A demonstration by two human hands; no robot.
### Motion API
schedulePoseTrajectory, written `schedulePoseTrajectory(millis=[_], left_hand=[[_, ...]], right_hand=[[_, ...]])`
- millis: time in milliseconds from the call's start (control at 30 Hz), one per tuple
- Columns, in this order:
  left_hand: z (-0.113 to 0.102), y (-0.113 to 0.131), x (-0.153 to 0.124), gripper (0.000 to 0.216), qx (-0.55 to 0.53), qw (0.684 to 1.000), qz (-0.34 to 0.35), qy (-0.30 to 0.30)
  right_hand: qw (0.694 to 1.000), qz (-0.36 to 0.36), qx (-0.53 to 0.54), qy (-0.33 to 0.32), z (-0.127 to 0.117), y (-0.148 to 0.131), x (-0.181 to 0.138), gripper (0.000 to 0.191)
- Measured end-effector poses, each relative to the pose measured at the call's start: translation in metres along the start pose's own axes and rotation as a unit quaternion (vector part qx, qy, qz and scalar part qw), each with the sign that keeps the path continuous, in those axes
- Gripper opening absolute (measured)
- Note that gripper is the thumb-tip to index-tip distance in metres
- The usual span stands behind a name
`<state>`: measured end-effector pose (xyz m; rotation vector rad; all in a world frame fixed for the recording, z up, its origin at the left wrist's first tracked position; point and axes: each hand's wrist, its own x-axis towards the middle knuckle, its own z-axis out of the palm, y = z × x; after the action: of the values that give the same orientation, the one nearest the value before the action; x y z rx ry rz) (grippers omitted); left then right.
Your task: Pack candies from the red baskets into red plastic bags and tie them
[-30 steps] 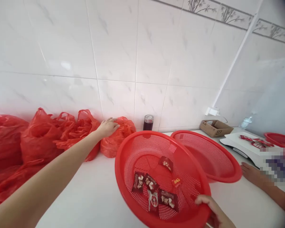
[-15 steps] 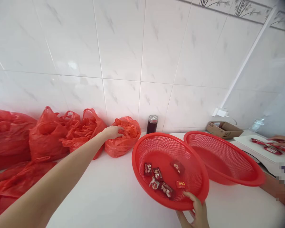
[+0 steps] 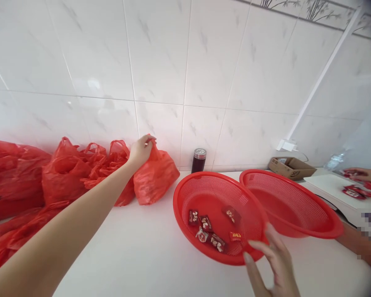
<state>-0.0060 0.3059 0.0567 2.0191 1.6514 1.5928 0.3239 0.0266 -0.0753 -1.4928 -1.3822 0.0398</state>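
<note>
My left hand (image 3: 142,149) is closed on the gathered top of a red plastic bag (image 3: 156,177), which stands on the white table against the tiled wall. In front of it to the right sits a red plastic basket (image 3: 200,189) with perforated sides. Inside the basket lie several small wrapped sweets (image 3: 217,242), mostly dark red, one bright red and one silvery. My right hand (image 3: 273,260) is by the basket's near right rim with fingers apart, slightly blurred, holding nothing.
Several stuffed red bags (image 3: 64,173) line the left. A dark flask (image 3: 198,161) stands by the wall. A second red basket (image 3: 284,206) is on the right, with a cardboard box (image 3: 292,168) behind it. At far right another person's hand (image 3: 366,175) holds red packets over a white scale (image 3: 330,187).
My left hand has taken hold of the bag's top and pulled it up, so the bag stands taller. My right hand has let go of the basket rim and moved right.
</note>
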Motion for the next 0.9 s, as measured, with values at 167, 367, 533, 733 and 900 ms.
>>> schedulePoseTrajectory(millis=[167,367,533,733,900], left_hand=[[0.01,-0.007,-0.033,0.029,-0.048,0.998,-0.004,-0.052],[0.006,0.003,-0.076,0.04,-0.045,0.998,0.017,-0.031],[0.026,-0.003,-0.113,0.074,0.139,0.989,0.045,0.035],[0.07,-0.038,-0.106,0.079,0.253,0.967,-0.017,-0.017],[0.069,-0.054,-0.095,0.068,0.243,0.969,-0.015,-0.049]], right_hand=[[0.953,-0.145,0.098,-0.248,0.06,-0.083,0.087,0.021],[0.941,-0.114,0.093,-0.305,0.188,-0.109,0.176,0.032],[0.943,-0.122,0.16,-0.266,0.222,-0.115,0.201,0.016],[0.921,-0.129,0.335,-0.149,0.177,-0.151,0.213,0.029],[0.869,-0.097,0.478,-0.084,0.121,-0.158,0.221,0.023]])
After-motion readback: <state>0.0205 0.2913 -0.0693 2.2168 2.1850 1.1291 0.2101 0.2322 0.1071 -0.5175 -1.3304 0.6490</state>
